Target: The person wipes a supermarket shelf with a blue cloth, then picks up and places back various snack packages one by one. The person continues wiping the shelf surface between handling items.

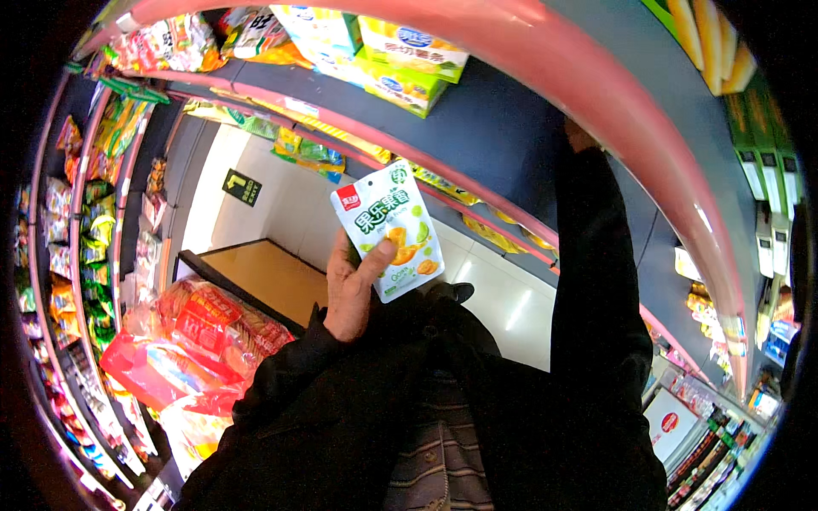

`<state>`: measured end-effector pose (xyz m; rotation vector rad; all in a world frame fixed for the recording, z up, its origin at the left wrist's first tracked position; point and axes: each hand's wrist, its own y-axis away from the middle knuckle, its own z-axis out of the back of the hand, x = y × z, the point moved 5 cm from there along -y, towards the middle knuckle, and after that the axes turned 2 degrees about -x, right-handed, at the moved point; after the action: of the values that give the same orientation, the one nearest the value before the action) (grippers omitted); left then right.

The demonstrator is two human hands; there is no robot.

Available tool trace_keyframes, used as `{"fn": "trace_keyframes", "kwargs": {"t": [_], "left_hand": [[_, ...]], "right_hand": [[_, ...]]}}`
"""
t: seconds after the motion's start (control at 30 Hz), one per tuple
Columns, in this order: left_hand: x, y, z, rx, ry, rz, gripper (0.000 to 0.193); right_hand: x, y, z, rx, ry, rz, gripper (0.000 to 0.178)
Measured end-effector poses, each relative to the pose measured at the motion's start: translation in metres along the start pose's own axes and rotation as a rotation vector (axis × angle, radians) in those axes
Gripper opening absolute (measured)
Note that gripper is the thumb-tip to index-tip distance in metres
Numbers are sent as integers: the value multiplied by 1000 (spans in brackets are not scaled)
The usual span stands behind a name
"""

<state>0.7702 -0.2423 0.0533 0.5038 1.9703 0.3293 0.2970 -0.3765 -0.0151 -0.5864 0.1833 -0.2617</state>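
Observation:
My left hand (348,296) grips a white snack pouch (407,223) with green lettering and pictures of yellow fruit, its thumb pressed on the front. The pouch is held up in front of my body, tilted slightly to the left. My right arm stretches forward to the dark shelf (509,115), where the right hand (582,134) shows only in small part near the red shelf rail (626,123). Its fingers are hidden, so whatever it touches cannot be made out. Green and yellow snack boxes (399,81) stand on that shelf to the left of the right hand.
Large red-wrapped packages (204,328) are piled at the left, beside a brown dark-edged board (256,272). Shelves of bagged snacks (95,247) line the far left. Yellow bags (494,232) sit on a lower shelf ahead. Below lies a pale tiled floor (511,298).

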Motion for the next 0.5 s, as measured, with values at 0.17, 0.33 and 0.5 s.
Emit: {"fn": "trace_keyframes", "kwargs": {"t": [0.17, 0.33, 0.5], "left_hand": [[-4, 4, 7, -11, -3, 9, 47], [1, 0, 10, -18, -2, 10, 47], [-4, 0, 5, -6, 18, -8, 48]], "right_hand": [[15, -34, -29, 31, -140, 117, 37], [5, -18, -38, 92, 77, 109, 38], [102, 31, 74, 215, -317, 130, 43]]}}
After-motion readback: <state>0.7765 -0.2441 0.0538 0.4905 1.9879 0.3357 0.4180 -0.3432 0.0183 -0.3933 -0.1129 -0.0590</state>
